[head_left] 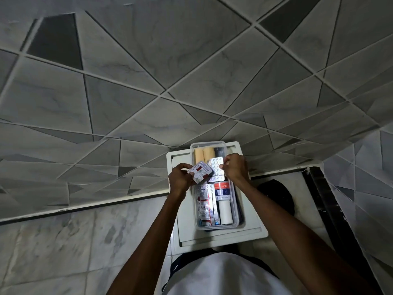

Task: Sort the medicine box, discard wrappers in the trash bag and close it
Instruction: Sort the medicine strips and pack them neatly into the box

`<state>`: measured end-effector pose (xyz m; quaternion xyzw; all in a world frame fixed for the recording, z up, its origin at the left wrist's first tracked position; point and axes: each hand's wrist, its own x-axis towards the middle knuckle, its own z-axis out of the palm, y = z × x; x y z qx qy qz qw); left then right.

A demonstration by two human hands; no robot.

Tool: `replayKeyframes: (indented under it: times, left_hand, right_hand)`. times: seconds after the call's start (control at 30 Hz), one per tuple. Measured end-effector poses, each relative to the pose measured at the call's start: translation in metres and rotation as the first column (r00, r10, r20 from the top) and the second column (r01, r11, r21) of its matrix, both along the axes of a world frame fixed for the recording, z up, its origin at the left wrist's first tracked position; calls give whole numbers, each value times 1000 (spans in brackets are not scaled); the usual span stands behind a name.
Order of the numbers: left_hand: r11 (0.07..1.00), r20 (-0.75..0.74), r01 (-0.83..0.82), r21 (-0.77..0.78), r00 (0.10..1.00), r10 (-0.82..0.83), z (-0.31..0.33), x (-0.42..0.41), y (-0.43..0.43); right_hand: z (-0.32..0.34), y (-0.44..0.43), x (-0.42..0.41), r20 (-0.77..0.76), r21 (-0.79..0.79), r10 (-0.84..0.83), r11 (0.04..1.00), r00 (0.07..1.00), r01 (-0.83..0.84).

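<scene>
A clear plastic medicine box (pixel 235 201) stands open on a white stool (pixel 223 237). Inside lie two beige bandage rolls (pixel 203 155) at the far end, a white roll (pixel 225 211), a red and blue carton (pixel 222 191) and several strips along the left side. My left hand (pixel 180 177) grips a few red-and-white tablet strips (pixel 200 171) above the box's left side. My right hand (pixel 235 167) pinches a silver blister strip (pixel 215 167) by its right edge, just beside the left hand's strips.
A black trash bag (pixel 276 194) lies on the floor right of the stool. A patterned grey tiled wall rises behind it. A dark vertical frame (pixel 327 205) runs along the right. Marble floor tiles spread to the left.
</scene>
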<state>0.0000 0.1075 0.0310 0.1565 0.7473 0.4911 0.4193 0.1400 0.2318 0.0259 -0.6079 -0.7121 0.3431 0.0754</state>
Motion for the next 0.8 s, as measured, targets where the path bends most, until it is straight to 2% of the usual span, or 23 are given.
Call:
replayKeyframes:
  times: [0.13,0.2,0.33,0.5,0.67,0.8]
  left_hand:
    - [1000,-20,27,8,999,-27,-4,-1,2]
    - [1000,-14,18,-6,1000,-18,-5,-1,3]
    - [997,36,-57,-49,998,59,-7,1,9]
    - [981,119,-175,-82,976,184,-3,6,21]
    - [952,-34,-291,-98,957,289,-15,7,31]
    - [968,-170,-227,-107,963,208,-13,10,40]
  right_hand:
    - [3,0,-5,106,47,81,995,991,-87]
    - [3,-2,-5,100,45,109,993,989,-114]
    - [0,-5,2,-56,-69,56,996,997,-60]
    - [12,-13,3,-347,-309,-190,948,919,80]
    - [9,-13,7,-319,-318,-225,941,921,120]
    - [-5,-7,19,-263,-251,-188,960,946,121]
